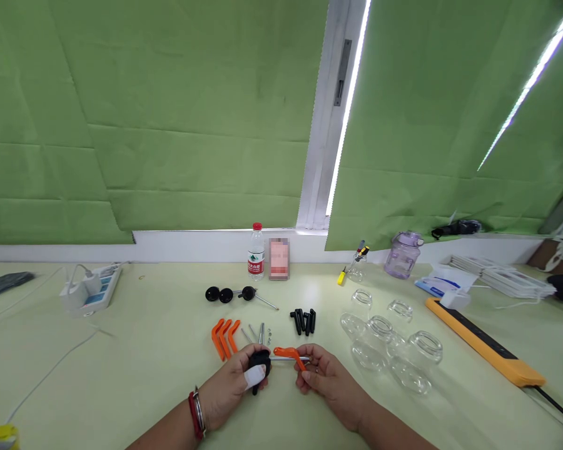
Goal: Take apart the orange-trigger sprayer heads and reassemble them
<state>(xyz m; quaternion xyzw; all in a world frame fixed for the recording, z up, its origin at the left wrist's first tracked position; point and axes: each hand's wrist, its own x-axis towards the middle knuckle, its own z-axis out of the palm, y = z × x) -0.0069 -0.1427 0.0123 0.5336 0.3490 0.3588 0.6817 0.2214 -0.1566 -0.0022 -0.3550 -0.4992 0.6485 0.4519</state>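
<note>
My left hand (237, 381), its thumb wrapped in white tape, is closed around a black part (259, 360) from which a thin metal rod (284, 359) extends to the right. Between the fingers of my right hand (326, 381) is a bent orange piece (288, 352), held along the rod's far end. Whether the rod passes through the orange piece is unclear. Three similar orange bent pieces (225, 338) lie beyond my left hand. Beside them are loose metal rods (261, 333) and small metal bits (269, 336). Several black handle-like pieces (303, 322) lie beyond my right hand.
Round black parts (219, 294), one with a rod, lie farther back. Clear containers (385, 350) stand to the right, near an orange power strip (483, 340). A water bottle (256, 253), a purple jug (403, 255) and screwdrivers (359, 253) are at the back; a white power strip (104, 287) is left.
</note>
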